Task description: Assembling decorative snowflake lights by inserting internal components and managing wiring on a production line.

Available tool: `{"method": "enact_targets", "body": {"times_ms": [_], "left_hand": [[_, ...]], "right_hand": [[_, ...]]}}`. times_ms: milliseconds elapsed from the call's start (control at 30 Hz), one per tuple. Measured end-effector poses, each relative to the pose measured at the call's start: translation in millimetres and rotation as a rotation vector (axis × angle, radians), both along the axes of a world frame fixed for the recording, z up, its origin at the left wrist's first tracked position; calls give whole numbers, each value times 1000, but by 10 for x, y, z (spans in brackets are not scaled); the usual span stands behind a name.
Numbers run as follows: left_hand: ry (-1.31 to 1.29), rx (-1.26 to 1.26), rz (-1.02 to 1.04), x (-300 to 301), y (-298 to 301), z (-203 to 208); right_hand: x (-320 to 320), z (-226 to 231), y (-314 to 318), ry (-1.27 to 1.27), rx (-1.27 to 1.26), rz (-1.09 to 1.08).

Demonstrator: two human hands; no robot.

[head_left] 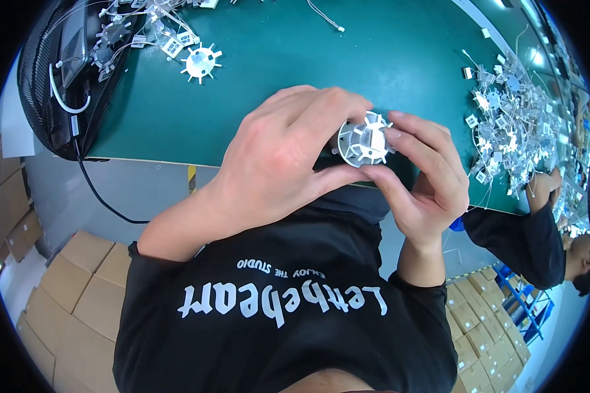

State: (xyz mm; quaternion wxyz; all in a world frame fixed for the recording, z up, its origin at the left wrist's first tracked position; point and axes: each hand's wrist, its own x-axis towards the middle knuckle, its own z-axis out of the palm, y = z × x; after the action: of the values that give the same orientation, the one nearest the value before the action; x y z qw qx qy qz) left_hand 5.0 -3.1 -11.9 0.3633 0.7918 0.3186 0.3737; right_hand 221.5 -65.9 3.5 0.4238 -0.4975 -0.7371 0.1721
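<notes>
Black shirt, hands gripping finned part, parts pile

- white spoked wheel pinched between left hand and right hand: moulded plastic, smooth, slight sheen
- green table top: matt, smooth, kinda rubbery mat look
- pile of small parts: whitish plastic with thin wires, shiny bits
- black mesh bag: woven cloth, rough
- cartons: plain brown cardboard, matt
- black shirt: soft matt cloth
</notes>
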Motion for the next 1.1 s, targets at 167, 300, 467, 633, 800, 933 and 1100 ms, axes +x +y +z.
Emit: {"method": "enact_targets", "body": {"times_ms": [167, 300, 467, 633, 800, 933, 1100], "left_hand": [[-7, 25, -13, -23, 17, -11], [-47, -19, 14, -22, -4, -8], [-52, -2, -7, -10, 29, -15], [-33, -5, -17, -12, 34, -17], [-36, -11, -14, -5, 33, -19], [-27, 1, -31, -4, 52, -7], [-7, 23, -47, -9, 35, 17]], "right_hand": [[-60, 76, -28, 2, -68, 10], [-107, 134, -37, 3, -122, -42], [-81, 116, 34, -36, -1, -26], [-58, 199, 62, -89, -35, 14], [-61, 198, 32, -104, -44, -11], [-42, 202, 19, -122, -86, 36], [-42, 195, 0, -160, -45, 55]]}}
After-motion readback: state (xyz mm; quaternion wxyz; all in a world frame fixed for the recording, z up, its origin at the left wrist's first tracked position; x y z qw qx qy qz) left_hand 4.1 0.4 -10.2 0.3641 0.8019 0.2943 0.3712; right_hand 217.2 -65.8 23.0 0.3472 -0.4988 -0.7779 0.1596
